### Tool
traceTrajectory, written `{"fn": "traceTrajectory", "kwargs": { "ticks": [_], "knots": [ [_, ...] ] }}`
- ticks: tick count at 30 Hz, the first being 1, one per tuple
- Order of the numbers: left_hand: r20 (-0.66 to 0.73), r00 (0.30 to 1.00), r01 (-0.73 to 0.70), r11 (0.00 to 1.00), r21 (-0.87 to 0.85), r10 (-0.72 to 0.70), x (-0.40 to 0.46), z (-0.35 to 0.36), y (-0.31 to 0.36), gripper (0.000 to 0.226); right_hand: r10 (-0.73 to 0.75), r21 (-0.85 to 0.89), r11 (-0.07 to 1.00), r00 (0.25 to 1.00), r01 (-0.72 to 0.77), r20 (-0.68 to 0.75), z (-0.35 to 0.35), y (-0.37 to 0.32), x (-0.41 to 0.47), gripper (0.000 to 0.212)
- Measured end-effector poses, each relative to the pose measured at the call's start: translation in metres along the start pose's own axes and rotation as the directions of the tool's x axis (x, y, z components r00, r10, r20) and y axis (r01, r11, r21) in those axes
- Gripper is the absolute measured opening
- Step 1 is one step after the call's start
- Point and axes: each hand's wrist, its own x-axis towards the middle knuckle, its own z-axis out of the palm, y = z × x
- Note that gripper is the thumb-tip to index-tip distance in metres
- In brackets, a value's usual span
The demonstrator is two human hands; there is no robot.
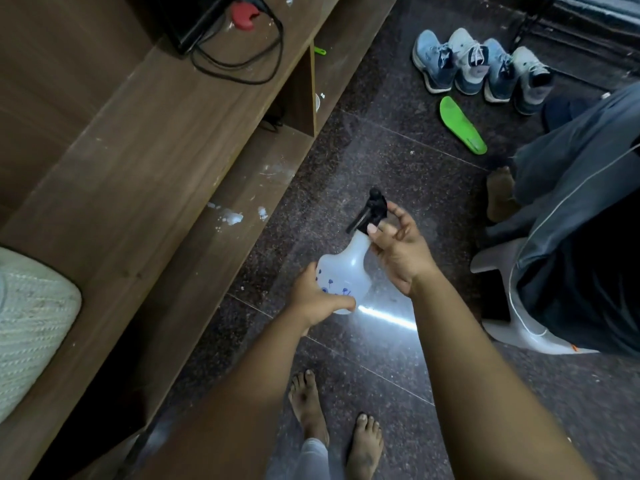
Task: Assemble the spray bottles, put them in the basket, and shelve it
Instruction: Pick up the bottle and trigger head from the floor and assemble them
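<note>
Nearest: my two bare feet (332,424) on the dark speckled floor tiles (381,140), both forearms reaching out above them.

At near left: a pale woven basket (31,327) on the wooden shelving unit (138,188), only its rounded end in view.

Centre, held above the floor: one spray bottle (346,271), translucent white with small blue printed marks, tilted with the neck pointing away from me.
- My left hand (315,299) grips the bottle's round base, fingers and thumb curled round it.
- My right hand (398,251) is at the neck, thumb and fingers pinching the black trigger sprayer head (372,211), which sits on the bottle's neck. Whether it is fully screwed down I cannot tell.

Right, beside me: a second person seated on a grey plastic stool (509,306), in grey trousers (571,188), one bare foot (500,194) on the tiles.

Left, middle distance: white smears (232,216) on the lower shelf board.

Farther: a loose green insole (462,124) on the floor; beyond it four blue-and-white sneakers (485,69) in a row.

Far left, on top of the unit: a black device (194,19) with looping black cables (242,60), and a red item (244,15) beside it.
</note>
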Motion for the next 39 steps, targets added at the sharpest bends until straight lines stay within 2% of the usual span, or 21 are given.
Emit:
{"fn": "traceTrajectory", "kwargs": {
  "ticks": [4, 7, 9, 11, 14, 15, 17, 19, 22, 24, 25, 27, 29, 31, 33, 34, 36, 39],
  "knots": [
    [-0.079, 0.995, -0.06, 0.998, -0.001, 0.06, 0.005, 0.003, 0.004, 0.075, -0.032, -0.11, 0.994, 0.958, 0.001, -0.286, 0.005, 0.005, 0.015, 0.074],
    [-0.089, 0.994, -0.071, 0.997, -0.001, 0.07, 0.006, 0.006, 0.006, 0.074, -0.042, -0.193, 0.98, 0.906, -0.045, -0.422, 0.021, 0.006, 0.021, 0.076],
    [-0.071, 0.997, -0.043, 0.999, -0.007, 0.043, 0.007, 0.008, 0.007, 0.075, 0.019, -0.224, 0.967, 0.911, -0.122, -0.412, 0.026, 0.006, 0.026, 0.077],
    [-0.058, 0.998, -0.026, 1.0, -0.016, 0.025, 0.009, 0.008, 0.008, 0.074, 0.117, -0.162, 0.973, 0.957, -0.164, -0.264, 0.025, 0.004, 0.029, 0.069],
    [-0.034, 0.999, -0.012, 0.996, -0.086, 0.009, 0.012, 0.005, 0.01, 0.07, 0.178, 0.054, 0.982, 0.984, -0.179, 0.026, 0.02, 0.002, 0.028, 0.026],
    [-0.022, 1.0, -0.005, 0.994, -0.111, 0.003, 0.013, 0.004, 0.01, 0.07, 0.176, 0.1, 0.978, 0.981, -0.183, 0.078, 0.018, 0.002, 0.027, 0.022],
    [-0.007, 1.0, 0.0, 0.992, -0.128, -0.001, 0.014, 0.002, 0.009, 0.072, 0.168, 0.132, 0.974, 0.979, -0.183, 0.117, 0.014, 0.002, 0.026, 0.027],
    [-0.041, 0.999, -0.006, 0.993, -0.118, 0.001, 0.014, 0.002, 0.008, 0.074, 0.142, 0.057, 0.988, 0.987, -0.146, 0.068, 0.017, 0.005, 0.027, 0.028],
    [-0.163, 0.987, -0.006, 0.998, -0.066, -0.004, 0.012, 0.007, 0.006, 0.08, 0.039, -0.181, 0.981, 0.986, -0.069, -0.165, 0.028, 0.013, 0.028, 0.027],
    [-0.23, 0.973, 0.017, 0.998, -0.053, -0.029, 0.009, 0.011, 0.006, 0.08, -0.02, -0.314, 0.947, 0.963, -0.068, -0.268, 0.033, 0.018, 0.03, 0.051],
    [-0.239, 0.97, 0.026, 0.998, -0.064, -0.04, 0.007, 0.012, 0.007, 0.079, -0.033, -0.324, 0.944, 0.961, -0.061, -0.276, 0.034, 0.019, 0.03, 0.056],
    [-0.137, 0.988, 0.044, 0.985, -0.167, -0.068, 0.003, 0.01, 0.011, 0.076, -0.037, -0.251, 0.968, 0.971, -0.025, -0.237, 0.038, 0.012, 0.027, 0.037],
    [0.105, 0.993, 0.093, 0.945, -0.313, -0.063, -0.001, 0.002, 0.015, 0.068, 0.029, -0.142, 0.989, 0.994, -0.044, -0.108, 0.034, 0.003, 0.024, 0.025],
    [0.344, 0.938, 0.177, 0.911, -0.373, -0.041, -0.005, -0.012, 0.017, 0.055, 0.137, -0.029, 0.991, 0.982, -0.134, 0.131, 0.027, -0.007, 0.023, 0.014],
    [0.516, 0.856, 0.27, 0.867, -0.42, -0.017, -0.008, -0.025, 0.013, 0.057, 0.234, 0.037, 0.965, 0.916, -0.259, 0.327, 0.021, -0.013, 0.02, 0.026],
    [0.559, 0.829, 0.305, 0.834, -0.46, 0.005, -0.009, -0.03, 0.01, 0.064, 0.257, 0.054, 0.953, 0.888, -0.299, 0.381, 0.02, -0.015, 0.019, 0.033],
    [0.566, 0.824, 0.335, 0.775, -0.535, 0.035, -0.008, -0.032, 0.003, 0.078, 0.281, 0.082, 0.936, 0.867, -0.342, 0.412, 0.022, -0.015, 0.016, 0.039],
    [0.485, 0.874, 0.289, 0.788, -0.543, 0.013, -0.009, -0.025, 0.002, 0.069, 0.26, 0.054, 0.954, 0.902, -0.295, 0.345, 0.029, -0.009, 0.016, 0.034]
  ]
}}
